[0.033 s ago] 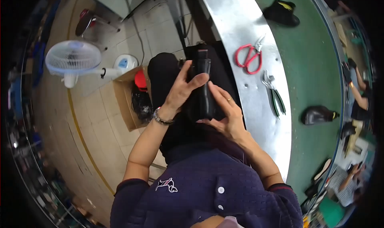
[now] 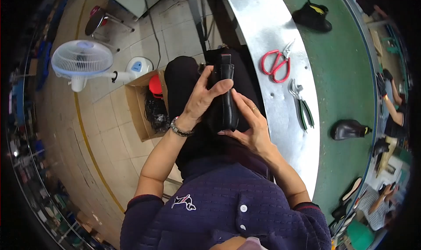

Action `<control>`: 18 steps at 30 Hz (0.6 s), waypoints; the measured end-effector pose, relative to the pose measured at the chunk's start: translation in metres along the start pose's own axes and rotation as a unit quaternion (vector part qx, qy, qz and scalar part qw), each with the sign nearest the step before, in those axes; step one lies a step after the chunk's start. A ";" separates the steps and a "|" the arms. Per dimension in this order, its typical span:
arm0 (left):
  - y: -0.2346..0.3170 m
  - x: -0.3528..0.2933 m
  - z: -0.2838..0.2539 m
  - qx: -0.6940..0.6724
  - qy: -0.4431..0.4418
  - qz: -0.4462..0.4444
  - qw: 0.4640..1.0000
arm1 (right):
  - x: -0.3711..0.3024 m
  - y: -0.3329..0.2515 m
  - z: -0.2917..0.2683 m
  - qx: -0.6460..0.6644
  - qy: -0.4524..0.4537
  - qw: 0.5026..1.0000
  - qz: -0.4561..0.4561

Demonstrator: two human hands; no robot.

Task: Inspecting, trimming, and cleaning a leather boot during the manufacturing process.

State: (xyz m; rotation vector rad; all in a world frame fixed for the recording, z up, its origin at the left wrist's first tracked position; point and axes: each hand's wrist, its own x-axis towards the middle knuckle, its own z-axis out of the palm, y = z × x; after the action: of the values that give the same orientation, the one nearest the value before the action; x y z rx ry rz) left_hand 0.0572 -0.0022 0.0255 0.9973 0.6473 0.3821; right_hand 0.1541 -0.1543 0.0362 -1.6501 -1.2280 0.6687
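Note:
A black leather boot [image 2: 227, 114] is held over my lap, its narrow end with an upright tab pointing away from me. My left hand [image 2: 204, 94] grips it from the left, thumb laid across its top and fingers partly hidden behind it. From the right, my right hand [image 2: 254, 129] closes on its near end, with the fingertips along its side and the thumb beneath. Dark trousers behind the boot make its outline hard to read. On the metal table at my right lie red-handled scissors [image 2: 276, 68] and green-handled pliers [image 2: 301, 105].
Beyond the metal table [image 2: 289, 153] runs a green conveyor belt [image 2: 329, 74] with a black boot [image 2: 312, 16] and another black boot [image 2: 349, 129] on it. At left are a fan [image 2: 82, 61], a cardboard box [image 2: 138, 114] and a stool [image 2: 97, 24]. Other people work at the far right.
The whole view has shifted slightly. Both hands keep the same hold on the boot.

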 end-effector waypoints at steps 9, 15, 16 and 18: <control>-0.001 -0.006 -0.008 0.010 0.000 0.010 1.000 | -0.016 0.030 -0.048 -0.001 0.007 0.994 0.107; 0.001 -0.008 -0.009 0.000 0.018 0.032 0.999 | -0.061 0.124 -0.103 -0.408 0.224 0.878 0.114; 0.001 -0.008 -0.009 0.001 0.013 0.028 1.000 | -0.064 0.129 -0.104 -0.449 0.214 0.859 0.125; 0.000 -0.009 -0.007 0.002 0.009 0.024 1.000 | -0.070 0.137 -0.109 -0.489 0.203 0.837 0.135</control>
State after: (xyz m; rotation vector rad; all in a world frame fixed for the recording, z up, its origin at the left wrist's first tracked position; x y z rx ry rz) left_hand 0.0457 -0.0025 0.0262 1.0149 0.6410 0.4328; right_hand 0.2791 -0.2661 -0.0509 -2.6664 -1.0657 -0.2606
